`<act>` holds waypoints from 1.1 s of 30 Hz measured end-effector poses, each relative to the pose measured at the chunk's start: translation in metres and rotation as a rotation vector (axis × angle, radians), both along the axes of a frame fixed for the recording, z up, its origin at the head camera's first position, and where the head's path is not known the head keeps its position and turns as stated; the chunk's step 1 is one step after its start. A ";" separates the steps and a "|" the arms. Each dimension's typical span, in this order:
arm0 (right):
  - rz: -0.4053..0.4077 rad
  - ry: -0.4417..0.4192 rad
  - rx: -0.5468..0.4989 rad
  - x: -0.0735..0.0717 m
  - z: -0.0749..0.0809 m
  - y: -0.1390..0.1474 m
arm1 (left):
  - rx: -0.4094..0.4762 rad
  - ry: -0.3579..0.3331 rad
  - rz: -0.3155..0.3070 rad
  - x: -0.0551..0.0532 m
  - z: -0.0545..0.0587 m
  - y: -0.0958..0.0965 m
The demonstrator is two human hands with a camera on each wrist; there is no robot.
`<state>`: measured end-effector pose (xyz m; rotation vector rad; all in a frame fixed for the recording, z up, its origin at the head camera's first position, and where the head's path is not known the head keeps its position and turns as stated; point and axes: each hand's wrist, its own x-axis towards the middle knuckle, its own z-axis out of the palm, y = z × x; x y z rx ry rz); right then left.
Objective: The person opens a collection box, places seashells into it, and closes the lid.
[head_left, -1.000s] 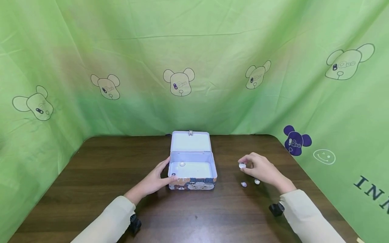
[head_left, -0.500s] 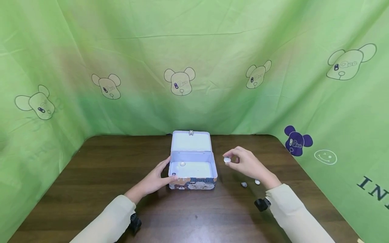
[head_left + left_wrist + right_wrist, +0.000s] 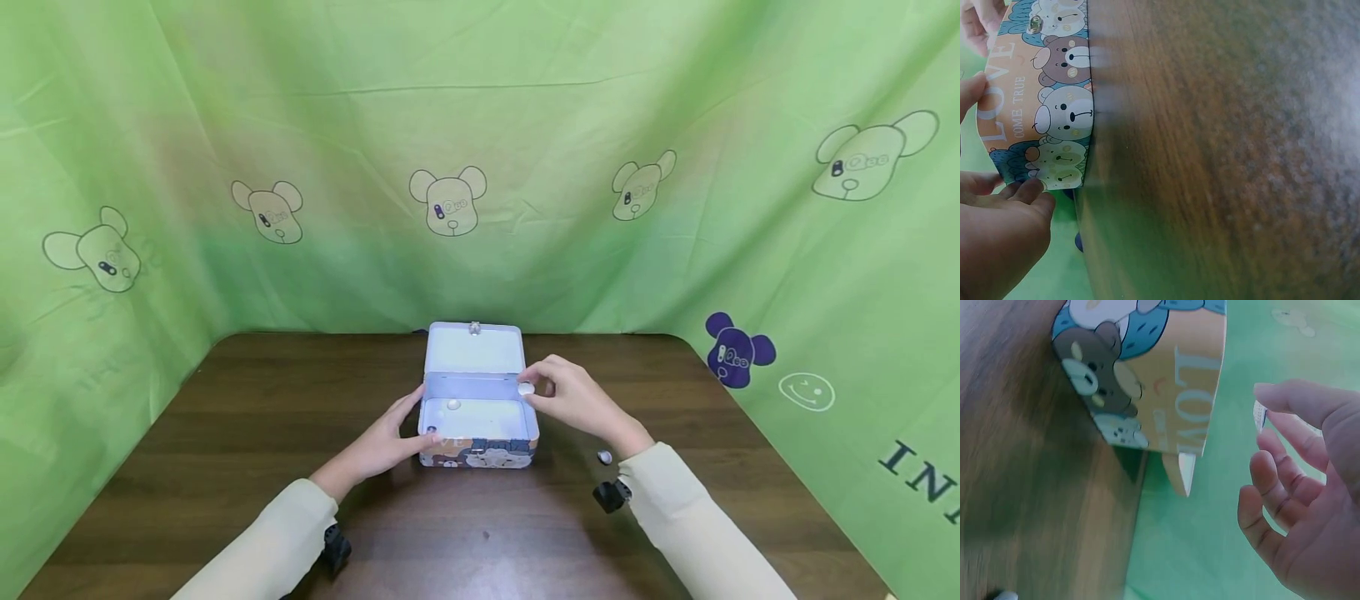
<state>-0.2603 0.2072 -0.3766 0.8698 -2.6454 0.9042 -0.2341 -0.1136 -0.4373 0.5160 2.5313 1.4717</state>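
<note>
A tin box (image 3: 480, 454) with cartoon bears on its outside stands on the table, its lid (image 3: 475, 350) raised at the back. My left hand (image 3: 382, 446) grips its left side, thumb over the front rim and fingers against the outer wall. My right hand (image 3: 573, 400) pinches a small white shell-like piece (image 3: 1260, 417) between thumb and fingertip, at the box's upper right edge. Inside the box lie a pale rounded piece (image 3: 453, 405) and a small dark one (image 3: 431, 431) near the front left corner.
Right of the box, another small shell-like piece (image 3: 604, 457) lies on the brown wooden table (image 3: 300, 400), close to my right wrist. A green cloth (image 3: 360, 275) with bear drawings hangs behind and beside the table.
My right hand has carried the white shell-like piece leftward to the box's right edge. One piece on the table is now hidden behind my right arm. The left hand stays on the box.
</note>
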 end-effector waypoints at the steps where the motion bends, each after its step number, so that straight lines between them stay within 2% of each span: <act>1: 0.005 -0.004 -0.002 -0.001 0.000 -0.003 | 0.002 0.000 -0.002 0.000 0.000 0.000; 10: 0.024 -0.070 0.016 -0.010 -0.006 -0.028 | -0.010 0.007 0.004 -0.001 -0.002 0.001; 20: 0.062 -0.069 0.082 -0.016 -0.009 -0.053 | 0.001 0.012 0.006 -0.001 -0.002 0.001; 33: 0.068 -0.112 0.130 -0.017 -0.011 -0.065 | -0.001 0.011 0.003 0.001 0.000 0.001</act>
